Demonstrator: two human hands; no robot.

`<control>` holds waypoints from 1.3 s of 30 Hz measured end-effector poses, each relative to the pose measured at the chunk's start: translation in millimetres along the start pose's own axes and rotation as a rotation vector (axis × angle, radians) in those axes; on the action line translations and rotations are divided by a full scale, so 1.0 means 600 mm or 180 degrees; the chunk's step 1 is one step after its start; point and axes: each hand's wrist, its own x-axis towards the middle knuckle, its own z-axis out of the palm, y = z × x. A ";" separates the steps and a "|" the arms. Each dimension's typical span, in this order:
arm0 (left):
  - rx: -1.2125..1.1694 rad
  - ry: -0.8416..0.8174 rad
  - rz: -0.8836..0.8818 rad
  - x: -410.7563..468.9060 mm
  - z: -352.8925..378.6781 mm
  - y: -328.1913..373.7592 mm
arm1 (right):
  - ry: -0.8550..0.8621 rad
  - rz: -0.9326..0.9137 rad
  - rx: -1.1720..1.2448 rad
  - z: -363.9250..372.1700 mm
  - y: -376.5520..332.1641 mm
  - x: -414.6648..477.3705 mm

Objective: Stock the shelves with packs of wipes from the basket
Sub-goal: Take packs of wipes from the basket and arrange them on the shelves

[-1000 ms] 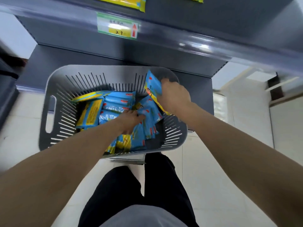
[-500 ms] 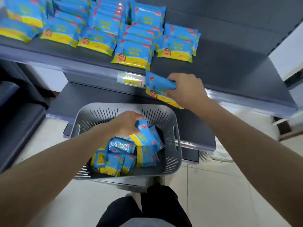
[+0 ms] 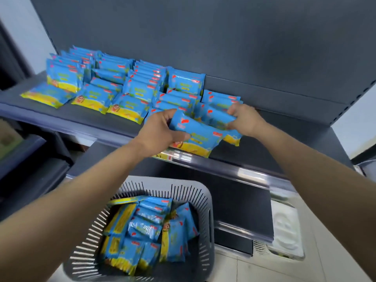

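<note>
- Head view: the left hand point(image 3: 160, 130) has its fingers curled round a pack of wipes point(image 3: 196, 137), holding it over the near edge of the shelf point(image 3: 284, 129). The right hand point(image 3: 245, 119) pinches a second pack point(image 3: 218, 119) just beyond it, close against the stocked packs point(image 3: 122, 88).
- Risk: the two held packs overlap. Set down together, one could tip off the near lip, or push the front row out of line. The wrapping looks slick, so a loose pinch may let a pack slide.
- Around: stocked packs fill the left and middle of the shelf, upright at the far side and flat at the near side. They crowd the spot under the hands, while bare shelf lies to the right.
- The basket point(image 3: 209, 202) sits below, nearer, and many packs point(image 3: 150, 226) remain in it. The left wrist partly hides a price label point(image 3: 165, 157).
</note>
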 end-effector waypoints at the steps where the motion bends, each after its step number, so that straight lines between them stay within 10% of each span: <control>1: 0.0001 0.0053 -0.0023 0.011 0.006 -0.004 | -0.0071 -0.0037 0.0182 0.006 0.007 0.012; 24: 0.2481 0.0101 -0.0184 0.187 0.098 -0.064 | 0.0525 -0.0251 0.0650 -0.004 0.053 0.115; 31: 0.3839 0.0400 0.0307 0.190 0.108 -0.076 | 0.0823 -0.0565 0.0516 -0.020 0.013 0.049; 39: 0.3674 0.0802 0.1081 0.105 0.062 -0.016 | 0.0974 -0.1026 -0.0296 -0.048 -0.065 -0.034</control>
